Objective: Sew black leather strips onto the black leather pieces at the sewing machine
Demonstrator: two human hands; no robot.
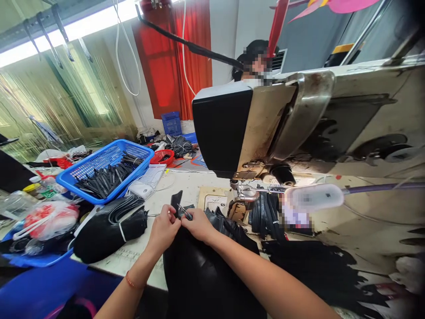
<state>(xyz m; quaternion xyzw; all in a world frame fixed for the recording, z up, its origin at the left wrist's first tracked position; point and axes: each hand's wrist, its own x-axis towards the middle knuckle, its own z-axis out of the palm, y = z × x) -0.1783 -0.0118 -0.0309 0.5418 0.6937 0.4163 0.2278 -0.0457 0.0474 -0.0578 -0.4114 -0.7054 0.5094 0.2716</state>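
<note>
At the far left, a clear plastic bottle with a green label [49,190] shows print too small to read. To its right, a blue perforated plastic basket [97,200] holds thin black strips [104,180]; below it lies a stack of curved black pieces [106,230] tied with a white band. Ruler-like markings [133,256] run along the pale bench [153,271], their figures illegible. The left hand [166,226] pinches the upper edge of a large black leather-like sheet [206,279], which hangs over the bench's front edge. The right hand [199,226], fingers curled, grips small silvery metal snips [184,212] at that same edge. Beyond stands a cream sewing machine with a black end cover [221,133], beside tied black strips [264,215] and a white rounded lamp [314,198].
</note>
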